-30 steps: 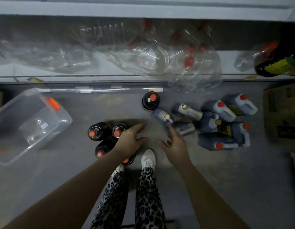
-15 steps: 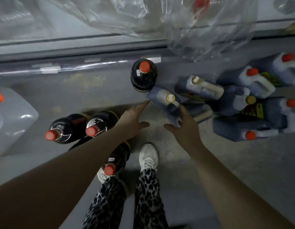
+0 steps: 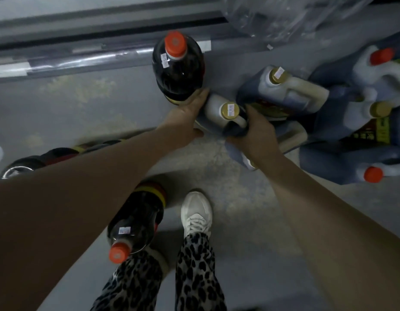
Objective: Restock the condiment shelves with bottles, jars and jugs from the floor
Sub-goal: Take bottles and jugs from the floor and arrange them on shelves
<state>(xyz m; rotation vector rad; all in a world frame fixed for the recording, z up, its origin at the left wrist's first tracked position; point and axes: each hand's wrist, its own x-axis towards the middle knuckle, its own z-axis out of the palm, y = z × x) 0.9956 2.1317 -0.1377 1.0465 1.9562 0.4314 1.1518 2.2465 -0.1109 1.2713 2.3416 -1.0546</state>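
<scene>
Grey floor runs below the shelf base [image 3: 104,21], and the person bends over the stock standing on it. Both hands are on a gold-capped jug [image 3: 213,106] at the near-left edge of a cluster of blue-grey jugs [image 3: 342,131]. The left hand [image 3: 187,117] lies spread against its left side, fingers fairly straight and slipped between the jug and an upright dark bottle [image 3: 178,68] with an orange cap, thumb out below. The right hand [image 3: 259,133] is curled round the jug's handle. A second dark bottle [image 3: 136,221] stands beside a white sneaker [image 3: 195,212]. Crinkled clear plastic [image 3: 284,14] hangs at the top right.
</scene>
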